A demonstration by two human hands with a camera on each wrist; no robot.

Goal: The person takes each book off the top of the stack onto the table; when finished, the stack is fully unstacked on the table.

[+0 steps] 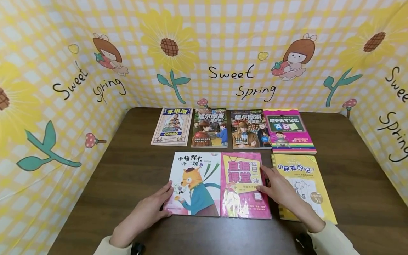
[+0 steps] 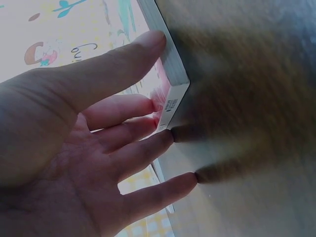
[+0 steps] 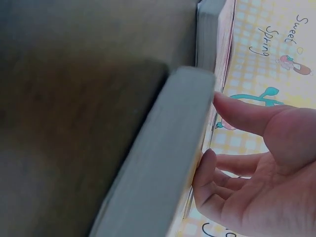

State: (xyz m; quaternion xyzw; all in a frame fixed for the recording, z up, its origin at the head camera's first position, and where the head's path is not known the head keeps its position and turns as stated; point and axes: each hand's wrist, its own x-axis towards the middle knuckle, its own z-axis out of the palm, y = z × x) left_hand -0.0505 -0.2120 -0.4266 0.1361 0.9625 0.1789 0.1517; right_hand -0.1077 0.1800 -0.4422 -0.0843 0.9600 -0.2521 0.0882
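A white picture book with an orange cat on its cover lies flat on the wooden table, side by side with a pink book. My left hand rests at the white book's left edge. In the left wrist view its fingers reach out fairly straight around the book's corner, thumb against the edge. The right hand touches the pink book's right side, thumb and a finger on its margin. Beneath the right hand and wrist lies a yellow book, partly covered; its page edge looms large in the right wrist view.
Behind stands a row of books: a cream book, two dark illustrated books, and a magenta book. Yellow checked cloth hangs along the table's back and sides. Bare table shows in front.
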